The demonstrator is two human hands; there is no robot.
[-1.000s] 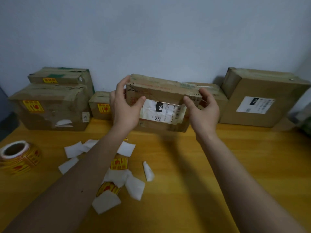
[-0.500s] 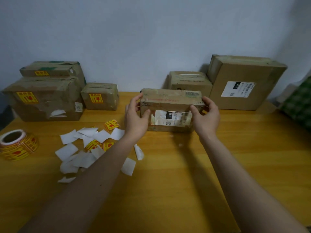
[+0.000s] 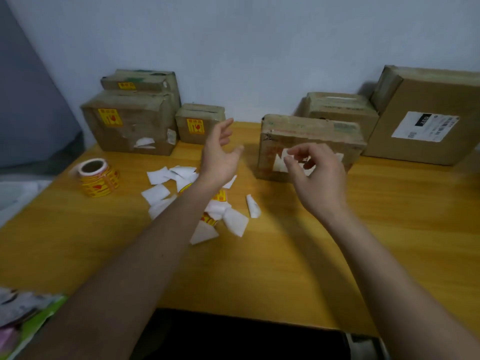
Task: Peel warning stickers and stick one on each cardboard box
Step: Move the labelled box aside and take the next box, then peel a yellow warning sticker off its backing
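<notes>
Watching from the head view, I note both hands have let go of the cardboard box (image 3: 309, 141) they clasped half a second ago. Near centre, white backing scraps (image 3: 233, 224) and loose yellow stickers (image 3: 220, 197) lie scattered on the wooden table (image 3: 285, 268). The sticker roll (image 3: 97, 178) stands to the left. The left hand (image 3: 220, 154) hangs above the scraps, fingers spread and relaxed, holding nothing. The right hand (image 3: 315, 175) hovers just in front of the box, fingers loosely curled, gripping nothing I can make out. The box now rests on the table. Far left, three stickered boxes (image 3: 130, 126); far right, two unstickered boxes (image 3: 420, 118).
</notes>
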